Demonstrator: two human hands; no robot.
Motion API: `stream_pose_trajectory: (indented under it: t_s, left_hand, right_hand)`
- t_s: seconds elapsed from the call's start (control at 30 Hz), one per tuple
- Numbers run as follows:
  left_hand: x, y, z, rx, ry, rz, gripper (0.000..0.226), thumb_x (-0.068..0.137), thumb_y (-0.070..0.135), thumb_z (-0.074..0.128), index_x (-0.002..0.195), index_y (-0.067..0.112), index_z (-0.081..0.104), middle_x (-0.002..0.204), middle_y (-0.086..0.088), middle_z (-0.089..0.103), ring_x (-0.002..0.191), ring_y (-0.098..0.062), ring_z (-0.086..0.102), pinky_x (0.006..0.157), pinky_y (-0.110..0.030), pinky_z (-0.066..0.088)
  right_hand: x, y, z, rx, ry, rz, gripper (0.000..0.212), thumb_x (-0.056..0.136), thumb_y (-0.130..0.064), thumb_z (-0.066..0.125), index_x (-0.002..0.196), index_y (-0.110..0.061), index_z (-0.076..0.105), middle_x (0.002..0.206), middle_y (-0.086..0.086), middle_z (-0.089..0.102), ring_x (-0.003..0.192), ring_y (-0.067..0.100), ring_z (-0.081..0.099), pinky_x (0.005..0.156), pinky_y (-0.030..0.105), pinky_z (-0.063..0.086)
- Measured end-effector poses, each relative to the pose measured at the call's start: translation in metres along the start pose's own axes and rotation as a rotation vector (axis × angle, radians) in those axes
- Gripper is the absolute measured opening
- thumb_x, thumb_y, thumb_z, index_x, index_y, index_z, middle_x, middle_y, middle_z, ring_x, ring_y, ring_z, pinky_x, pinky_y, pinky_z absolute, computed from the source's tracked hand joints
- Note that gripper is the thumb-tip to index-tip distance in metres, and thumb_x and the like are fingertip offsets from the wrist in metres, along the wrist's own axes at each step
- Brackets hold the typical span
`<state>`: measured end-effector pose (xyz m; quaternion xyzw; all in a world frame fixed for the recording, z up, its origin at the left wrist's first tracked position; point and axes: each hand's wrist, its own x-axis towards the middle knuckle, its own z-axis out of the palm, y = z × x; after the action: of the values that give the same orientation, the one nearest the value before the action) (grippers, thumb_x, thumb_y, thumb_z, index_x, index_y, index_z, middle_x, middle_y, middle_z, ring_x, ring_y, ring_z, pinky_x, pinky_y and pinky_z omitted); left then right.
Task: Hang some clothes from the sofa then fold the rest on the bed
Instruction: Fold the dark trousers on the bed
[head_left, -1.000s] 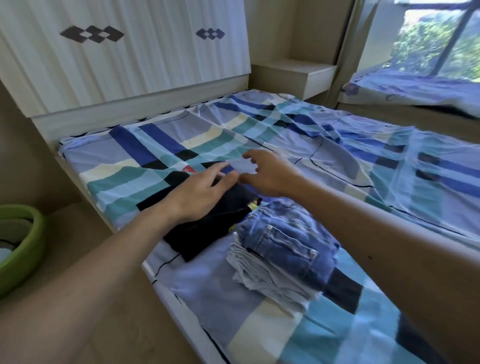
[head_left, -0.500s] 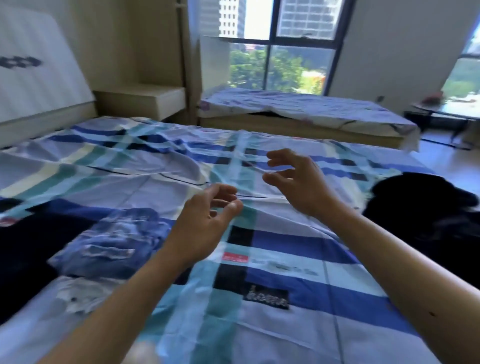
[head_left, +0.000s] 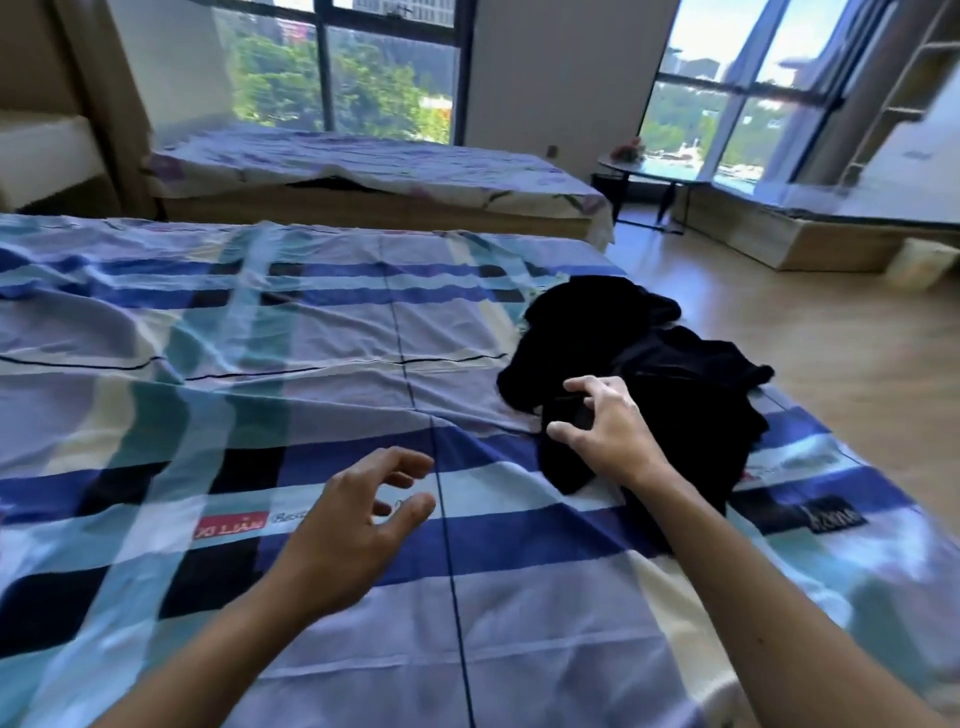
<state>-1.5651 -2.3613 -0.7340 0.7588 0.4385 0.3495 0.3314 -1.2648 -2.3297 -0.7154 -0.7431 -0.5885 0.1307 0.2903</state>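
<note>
Seen from the head, looks mid-folding: heap of black clothes (head_left: 649, 358) lying unfolded near the right edge of the bed (head_left: 260, 338), right grip (head_left: 608, 431) spread-fingered just over it and clasping nothing, left grip (head_left: 358, 525) loosely curled and empty above bare checked sheet (head_left: 519, 597). Leaves at least that heap to fold; shows nothing of the hanging stage, so cannot judge it. Beyond, a second covered bed (head_left: 363, 166), tall windows (head_left: 337, 67), wooden floor (head_left: 831, 353)

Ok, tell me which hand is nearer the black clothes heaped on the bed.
Right. The right hand is over the near edge of the black clothes, fingers spread. The left hand hovers above the checked sheet, well to their left.
</note>
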Motion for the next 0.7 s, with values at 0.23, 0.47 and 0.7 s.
stream_pose_trajectory:
  t_s: [0.23,0.47,0.7]
  left_hand:
    - [0.002,-0.012,-0.001,0.061,-0.003,-0.006,0.022,0.092,0.031,0.068,0.113,0.036,0.064,0.112,0.023,0.066,0.110,0.002,0.060,0.085,-0.023,0.054]
    - [0.000,-0.010,0.004,0.057,-0.042,-0.068,0.023,0.090,0.040,0.067,0.112,0.037,0.064,0.106,0.025,0.066,0.105,0.008,0.060,0.082,-0.016,0.052]
    - [-0.009,-0.001,0.024,-0.441,-0.127,-0.287,0.077,0.052,0.051,0.085,0.120,0.025,0.062,0.106,0.013,0.075,0.100,-0.008,0.072,0.075,-0.021,0.057]
  right_hand:
    - [0.023,0.038,-0.001,-0.528,-0.296,0.193,0.070,0.074,-0.026,0.081,0.138,-0.034,0.052,0.146,0.006,0.035,0.141,0.028,0.034,0.112,0.048,0.033]
    - [0.030,0.016,0.018,-0.227,-0.220,0.092,0.026,0.091,-0.017,0.061,0.116,-0.024,0.066,0.112,0.009,0.068,0.103,0.030,0.065,0.088,0.037,0.052]
    - [-0.058,-0.095,0.062,0.646,-0.489,-0.377,0.020,0.090,0.002,0.060,0.092,-0.018,0.061,0.084,-0.003,0.061,0.081,0.009,0.056,0.077,0.027,0.048]
